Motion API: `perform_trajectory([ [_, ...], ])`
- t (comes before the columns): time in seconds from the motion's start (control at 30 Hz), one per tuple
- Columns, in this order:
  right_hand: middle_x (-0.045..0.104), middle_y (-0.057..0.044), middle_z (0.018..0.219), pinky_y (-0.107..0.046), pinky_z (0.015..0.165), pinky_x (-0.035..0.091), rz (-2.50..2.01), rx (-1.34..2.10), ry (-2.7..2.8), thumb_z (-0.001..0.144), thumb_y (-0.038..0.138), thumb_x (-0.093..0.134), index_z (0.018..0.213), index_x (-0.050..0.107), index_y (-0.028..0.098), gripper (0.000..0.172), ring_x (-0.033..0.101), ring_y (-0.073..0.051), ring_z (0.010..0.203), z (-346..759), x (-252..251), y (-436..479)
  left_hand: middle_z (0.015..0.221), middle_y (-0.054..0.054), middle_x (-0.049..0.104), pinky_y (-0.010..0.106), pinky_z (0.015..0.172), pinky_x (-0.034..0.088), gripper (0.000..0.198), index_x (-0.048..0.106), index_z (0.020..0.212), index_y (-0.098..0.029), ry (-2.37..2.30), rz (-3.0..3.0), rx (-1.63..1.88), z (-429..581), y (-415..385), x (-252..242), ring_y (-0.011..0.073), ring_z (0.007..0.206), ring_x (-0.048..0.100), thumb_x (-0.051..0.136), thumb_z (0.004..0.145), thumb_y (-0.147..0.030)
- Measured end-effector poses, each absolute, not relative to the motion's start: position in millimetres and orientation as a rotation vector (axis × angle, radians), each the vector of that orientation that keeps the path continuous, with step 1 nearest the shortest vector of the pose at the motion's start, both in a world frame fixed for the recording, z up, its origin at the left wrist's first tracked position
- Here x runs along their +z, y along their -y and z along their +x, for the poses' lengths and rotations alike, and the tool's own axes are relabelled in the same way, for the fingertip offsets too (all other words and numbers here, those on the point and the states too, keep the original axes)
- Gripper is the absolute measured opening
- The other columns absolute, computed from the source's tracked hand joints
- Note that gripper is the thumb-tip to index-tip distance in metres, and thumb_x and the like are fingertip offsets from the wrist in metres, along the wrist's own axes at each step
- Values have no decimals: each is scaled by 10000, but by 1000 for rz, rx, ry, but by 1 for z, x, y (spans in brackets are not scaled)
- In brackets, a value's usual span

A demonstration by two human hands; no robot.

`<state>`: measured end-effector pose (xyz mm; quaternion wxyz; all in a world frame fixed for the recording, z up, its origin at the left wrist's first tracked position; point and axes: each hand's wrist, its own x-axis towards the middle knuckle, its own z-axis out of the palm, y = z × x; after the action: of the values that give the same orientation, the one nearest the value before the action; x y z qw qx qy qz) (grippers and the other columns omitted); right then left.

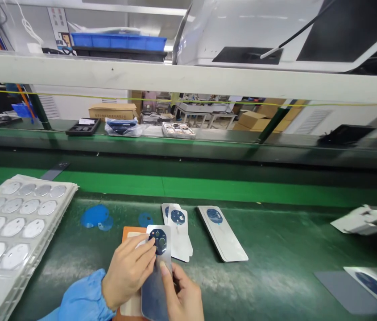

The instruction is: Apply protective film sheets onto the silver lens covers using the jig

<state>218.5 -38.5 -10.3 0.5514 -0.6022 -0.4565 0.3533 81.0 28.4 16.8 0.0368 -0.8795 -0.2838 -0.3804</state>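
My left hand [128, 272] and my right hand [183, 296] both grip a silvery phone back cover [156, 276] with a round dark camera ring [160, 241] near its top. The left fingers press beside the ring; the right thumb lies on the cover's face. The cover is held above an orange pad [131, 232]. A blue sleeve [84, 303] covers my left forearm. Just beyond lie two overlapping white covers [179, 236] and one single cover [223, 234], each with a blue round film.
A clear plastic tray of several round metal rings [10, 223] sits at the left. Blue film discs [95, 216] lie on the dark green mat. More covers [365, 219] lie at the right edge. A green conveyor belt [208, 187] runs behind, with boxes and trays beyond.
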Motion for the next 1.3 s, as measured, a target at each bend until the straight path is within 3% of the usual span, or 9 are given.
perform_trajectory([
  [0.17,524,15,575,-207,505,374,-1434,816,1053,885,530,527,694,599,177,408,441,-118,546,218,-15,39,1085,84,732,380,903,577,226,673,1103,-196,925,-2731,-1260,84,-29,14,242,1061,668,587,897,-159],
  [0.6,524,21,551,-201,493,384,-1435,769,1070,888,523,524,657,586,185,414,436,-111,505,216,-17,38,1120,91,722,339,917,570,334,641,1171,-192,888,-2634,-1246,86,-26,2,241,1089,664,581,860,-85],
  [0.8,498,25,570,-197,530,415,-1362,908,968,856,546,560,656,603,178,422,454,-119,548,216,-8,37,1135,111,712,357,904,575,277,645,1133,-145,831,-2615,-1247,83,-29,1,246,1099,644,579,873,-75],
  [0.97,522,24,624,-197,567,410,-1289,1040,862,827,536,607,768,673,166,380,471,-122,598,214,-3,37,1126,108,710,374,899,569,247,643,1094,-134,796,-2644,-1259,79,-32,1,244,1103,622,485,922,-54],
  [1.13,499,27,611,-197,554,400,-1275,1061,850,816,539,618,679,621,180,384,458,-120,588,215,-4,37,1135,122,693,411,949,549,167,626,1077,-148,878,-2791,-1220,77,-35,2,256,1124,603,574,929,-206],
  [1.3,520,21,591,-184,581,427,-1330,978,952,863,528,560,680,618,181,396,477,-120,579,217,-8,36,1125,102,705,358,969,553,201,636,1051,-152,776,-2784,-1137,76,-36,8,230,1124,623,570,879,-70],
])
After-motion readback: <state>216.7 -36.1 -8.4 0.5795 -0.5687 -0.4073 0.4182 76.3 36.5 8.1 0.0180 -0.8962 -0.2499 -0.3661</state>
